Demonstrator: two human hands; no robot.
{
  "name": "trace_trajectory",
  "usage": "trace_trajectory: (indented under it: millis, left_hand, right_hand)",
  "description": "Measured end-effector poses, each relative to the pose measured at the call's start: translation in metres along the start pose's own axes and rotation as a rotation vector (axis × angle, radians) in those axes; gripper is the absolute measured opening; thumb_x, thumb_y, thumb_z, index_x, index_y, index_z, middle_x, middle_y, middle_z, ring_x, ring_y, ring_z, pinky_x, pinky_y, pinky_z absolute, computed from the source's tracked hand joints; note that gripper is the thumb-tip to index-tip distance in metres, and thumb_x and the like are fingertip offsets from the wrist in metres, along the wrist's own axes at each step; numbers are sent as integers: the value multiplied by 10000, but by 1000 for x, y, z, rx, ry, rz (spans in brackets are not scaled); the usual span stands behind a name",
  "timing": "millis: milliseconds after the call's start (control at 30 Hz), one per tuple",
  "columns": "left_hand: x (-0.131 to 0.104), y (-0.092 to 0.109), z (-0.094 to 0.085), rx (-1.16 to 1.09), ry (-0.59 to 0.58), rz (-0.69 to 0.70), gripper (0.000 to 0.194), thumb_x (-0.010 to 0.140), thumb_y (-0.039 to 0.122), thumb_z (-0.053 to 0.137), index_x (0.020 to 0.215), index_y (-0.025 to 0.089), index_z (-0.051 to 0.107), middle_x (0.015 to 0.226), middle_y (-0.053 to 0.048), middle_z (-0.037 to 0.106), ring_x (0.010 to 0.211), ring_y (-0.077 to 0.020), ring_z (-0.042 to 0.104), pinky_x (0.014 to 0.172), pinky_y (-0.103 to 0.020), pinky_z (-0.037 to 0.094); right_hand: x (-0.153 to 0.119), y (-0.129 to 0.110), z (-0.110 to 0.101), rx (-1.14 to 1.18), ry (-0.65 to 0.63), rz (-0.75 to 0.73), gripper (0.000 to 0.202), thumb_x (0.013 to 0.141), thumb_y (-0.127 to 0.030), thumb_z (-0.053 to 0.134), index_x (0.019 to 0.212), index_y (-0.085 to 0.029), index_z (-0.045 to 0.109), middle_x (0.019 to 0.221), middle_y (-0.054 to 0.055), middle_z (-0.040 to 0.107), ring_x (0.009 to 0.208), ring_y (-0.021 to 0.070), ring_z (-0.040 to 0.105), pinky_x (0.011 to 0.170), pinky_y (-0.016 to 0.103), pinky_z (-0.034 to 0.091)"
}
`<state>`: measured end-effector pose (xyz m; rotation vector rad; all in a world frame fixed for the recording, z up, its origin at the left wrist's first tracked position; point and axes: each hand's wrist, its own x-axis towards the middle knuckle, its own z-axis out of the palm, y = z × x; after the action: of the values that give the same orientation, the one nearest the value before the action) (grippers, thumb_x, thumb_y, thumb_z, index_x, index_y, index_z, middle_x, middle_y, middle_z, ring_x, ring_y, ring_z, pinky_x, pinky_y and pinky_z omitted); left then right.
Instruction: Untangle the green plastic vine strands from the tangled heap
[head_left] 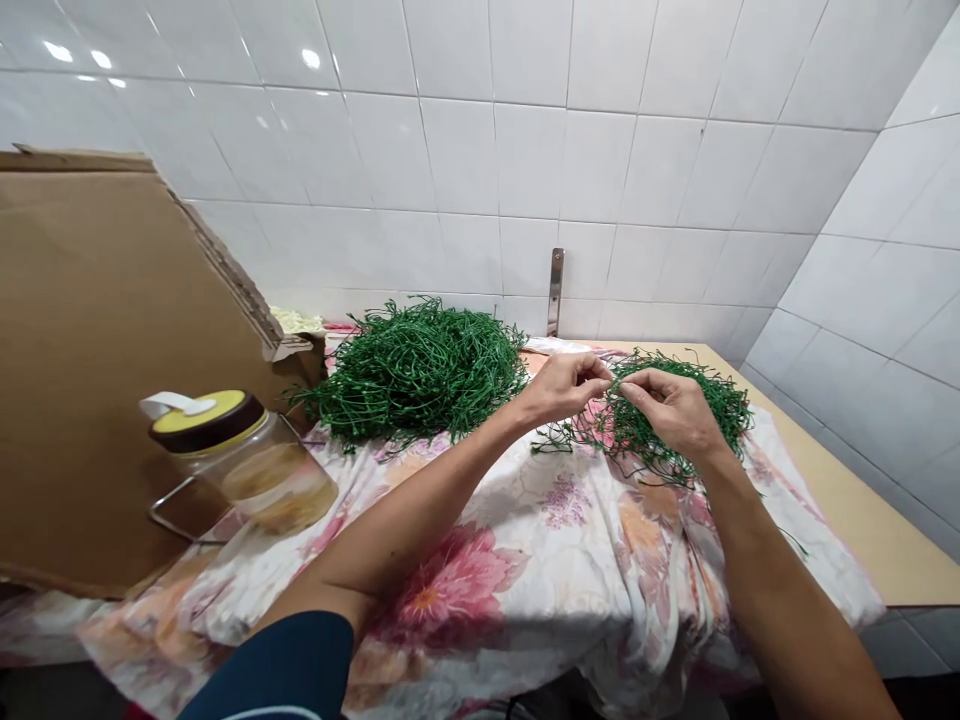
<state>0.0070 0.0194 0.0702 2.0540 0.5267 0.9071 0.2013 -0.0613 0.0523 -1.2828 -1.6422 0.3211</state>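
Note:
My left hand [566, 387] and my right hand [671, 408] meet fingertip to fingertip over the left edge of the smaller pile of green stems [712, 400]. Both are closed in a pinch. A small bit of green shows between the fingertips, too small to make out clearly. Thin dark green stems with little knobbed ends make up this pile, partly hidden behind my right hand. A larger heap of similar stems [427, 370] lies to the left of my left hand. A few loose stems [553, 438] rest on the cloth below my hands.
A floral cloth [525, 550] covers much of the table [862, 500]. On the left stand a clear jar with a yellow and brown lid [270, 475] and a large cardboard piece [97, 380]. A metal strip [556, 290] is upright against the tiled wall [457, 150].

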Motion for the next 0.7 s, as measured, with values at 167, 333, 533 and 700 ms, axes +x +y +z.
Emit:
trace_trajectory:
  millis: [167, 333, 533, 700]
  left_hand:
    - [-3, 7, 0, 140, 11, 21, 193, 858, 282, 617, 820, 109, 695, 680, 5, 567, 618, -91, 457, 580, -235, 343]
    - [-4, 10, 1, 186, 16, 12, 195, 850, 274, 596, 765, 116, 671, 645, 17, 529, 605, -92, 438, 564, -238, 314]
    - [-4, 10, 0, 93, -7, -34, 229, 832, 326, 619, 780, 114, 683, 630, 23, 498, 585, -87, 406, 545, -237, 292]
    - [-1, 5, -1, -57, -11, -47, 284, 813, 395, 662, 734, 123, 643, 626, 27, 457, 578, -82, 376, 540, -235, 275]
  right_hand:
    - [-1, -2, -3, -44, -33, -6, 273, 894, -440, 661, 881, -184, 755, 801, 34, 734, 711, 179, 618, 652, 286, 464]
    - [-2, -2, -2, -105, -1, -69, 219, 901, -387, 663, 928, -202, 776, 876, 38, 770, 782, 202, 673, 727, 305, 496]
    - [-2, -6, 0, -159, 44, -135, 197, 936, -357, 621, 913, -196, 731, 849, 36, 749, 770, 189, 658, 726, 297, 489]
    - [-1, -6, 1, 1, -24, -81, 230, 918, -400, 642, 934, -192, 738, 867, 42, 756, 780, 194, 669, 727, 302, 509]
